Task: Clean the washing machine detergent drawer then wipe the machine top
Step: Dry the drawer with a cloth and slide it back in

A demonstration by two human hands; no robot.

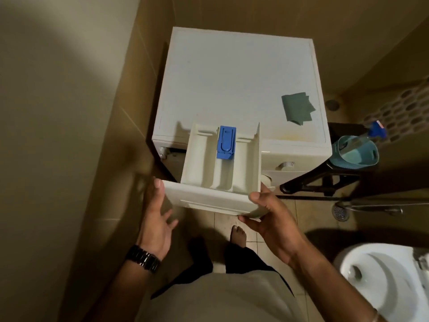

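We see the washing machine (241, 89) with a green cloth (297, 109) on top; its detergent drawer (220, 163) juts lengthwise toward us; our right hand (274, 219) grips its front corner; our left hand (157, 219) touches the other end, fingers spread.

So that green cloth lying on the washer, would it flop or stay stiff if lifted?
The green cloth would probably droop: it lies flat in soft overlapping folds on the machine top. It looks thin, so likely light. Pushed, it would likely slide or bunch, not roll.
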